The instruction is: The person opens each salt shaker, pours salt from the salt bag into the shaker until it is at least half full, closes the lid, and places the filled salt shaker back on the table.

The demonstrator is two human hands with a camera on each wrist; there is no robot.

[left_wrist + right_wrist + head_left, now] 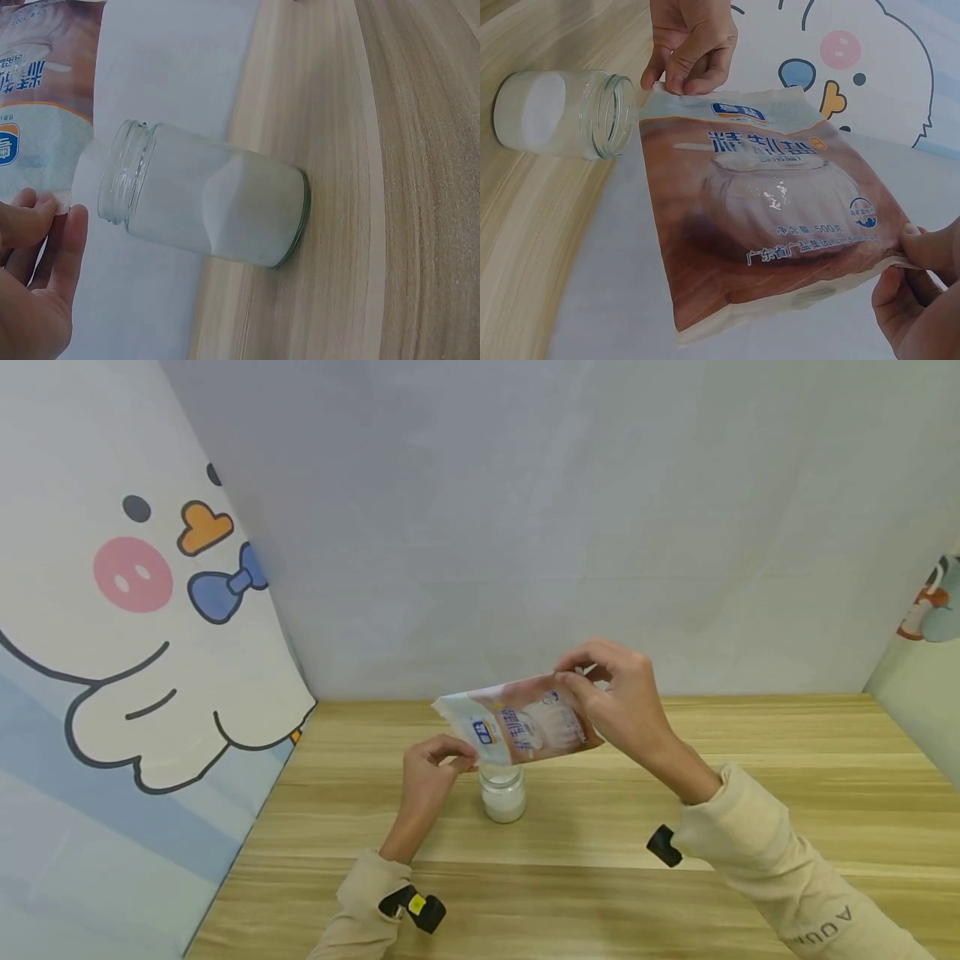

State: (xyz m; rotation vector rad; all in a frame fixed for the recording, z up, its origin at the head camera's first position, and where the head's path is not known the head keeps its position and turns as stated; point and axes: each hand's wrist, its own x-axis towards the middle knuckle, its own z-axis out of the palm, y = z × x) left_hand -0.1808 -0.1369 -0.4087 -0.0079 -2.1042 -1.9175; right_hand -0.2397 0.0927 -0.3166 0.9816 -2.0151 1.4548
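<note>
Above the glass jar [503,800] of white powdery contents [259,210] on the desk [577,893], the salt packet [536,722] slants, presumably to drain jarward: the left hand [431,772] pinches its lower corner between fingers, and the right hand's [622,702] fingers pinch the raised opposite end.

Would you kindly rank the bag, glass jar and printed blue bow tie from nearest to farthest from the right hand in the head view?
1. Bag: pinched by the right hand at its right end.
2. Glass jar: on the table, below the bag's left half.
3. Blue bow tie: at the picture's left.
</note>
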